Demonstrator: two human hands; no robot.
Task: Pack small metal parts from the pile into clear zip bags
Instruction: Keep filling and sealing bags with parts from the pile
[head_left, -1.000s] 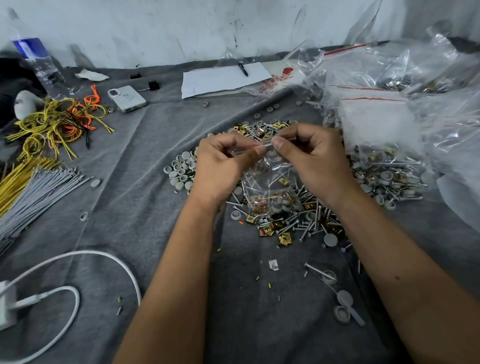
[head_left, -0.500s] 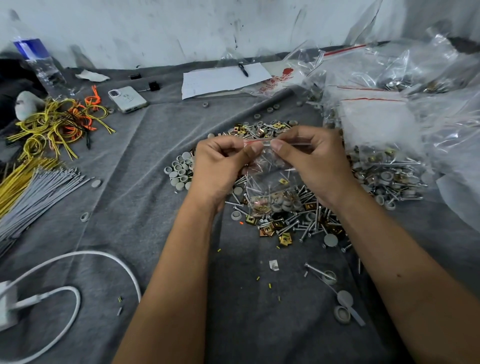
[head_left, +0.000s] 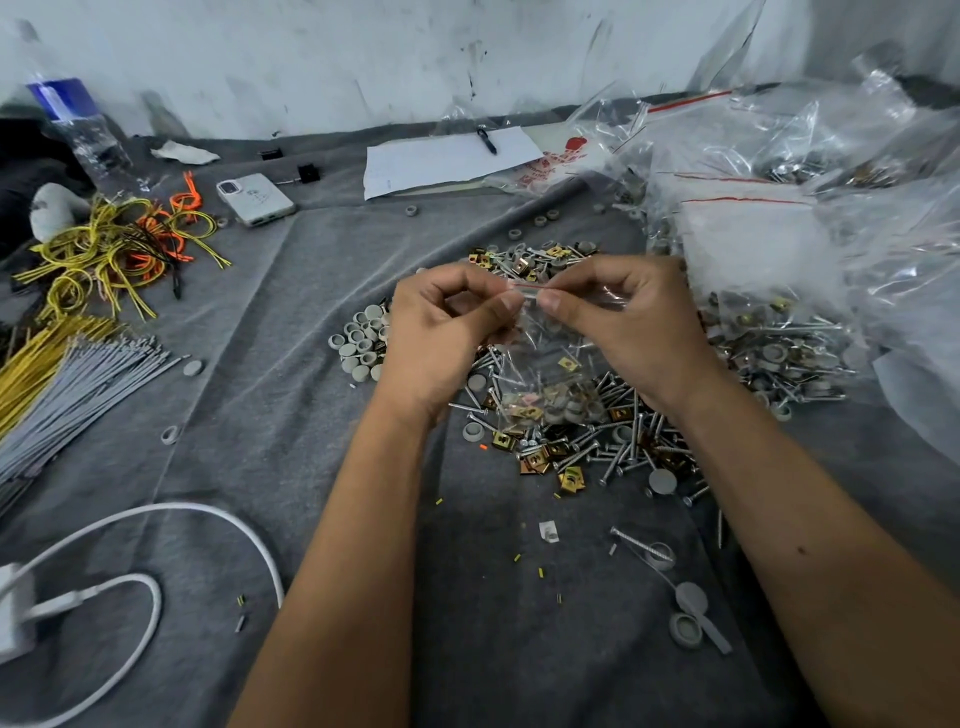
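— What are the hands doing?

— The left hand and the right hand both pinch the top edge of a small clear plastic zip bag, thumbs and forefingers closed on its red-lined seal strip, fingertips almost meeting in the middle.

— And the bag itself?

— It hangs from that strip just above the heap. A few brass-coloured clips and grey caps sit in its bottom.

— Where is the heap?

— The pile of silver screws, brass-coloured square clips and grey round caps lies on the grey cloth-covered surface, directly under and in front of the hands. A separate cluster of grey plastic caps sits just left of the left hand.

— Anything to the right?

— A mound of filled clear bags with red seal lines, near the right hand.

— And the far side?

— A white phone, a sheet of white paper with a black pen on it, and on the left a tangle of yellow and orange wires beside a bundle of grey ties. A white charging cable loops at the near left.
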